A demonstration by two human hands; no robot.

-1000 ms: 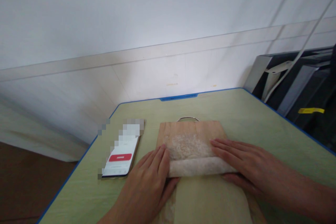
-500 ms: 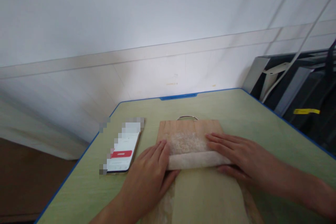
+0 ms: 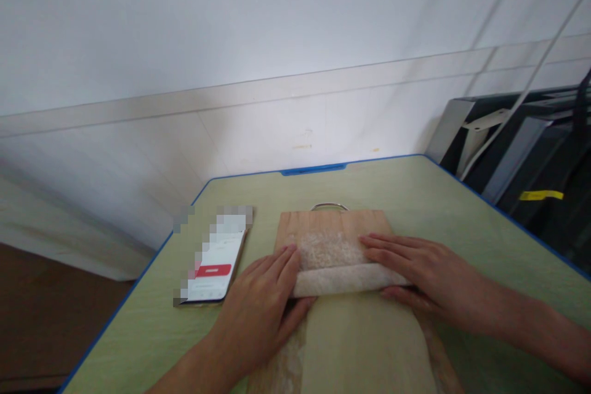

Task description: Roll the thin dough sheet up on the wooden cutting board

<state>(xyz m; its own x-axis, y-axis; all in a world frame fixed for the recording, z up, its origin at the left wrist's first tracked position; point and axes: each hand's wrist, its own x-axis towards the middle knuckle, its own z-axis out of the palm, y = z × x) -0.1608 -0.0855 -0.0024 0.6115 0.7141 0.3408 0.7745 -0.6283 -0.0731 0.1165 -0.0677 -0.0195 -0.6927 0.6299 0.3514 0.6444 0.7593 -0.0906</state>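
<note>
A pale dough sheet (image 3: 364, 338) lies lengthwise on a wooden cutting board (image 3: 332, 220). Its far end is rolled into a floury dough roll (image 3: 341, 281) across the board; whether anything is inside the roll is hidden. My left hand (image 3: 263, 295) grips the roll's left end, fingers over the top and thumb on the near side. At the right end, my right hand (image 3: 420, 274) holds it likewise, fingertips reaching forward onto the floured wood and thumb below the roll. Both ends of the roll are covered by my hands.
A phone (image 3: 217, 252) with a lit screen lies left of the board on a green table (image 3: 152, 320) with blue edging. The board has a metal handle (image 3: 330, 205) at its far end. Behind stands a white wall (image 3: 258, 129). Dark flat items (image 3: 530, 160) lean at the right.
The dough roll has turned slightly, its surface showing differently, and its right end sits a touch farther right. My hands stay almost in the same place.
</note>
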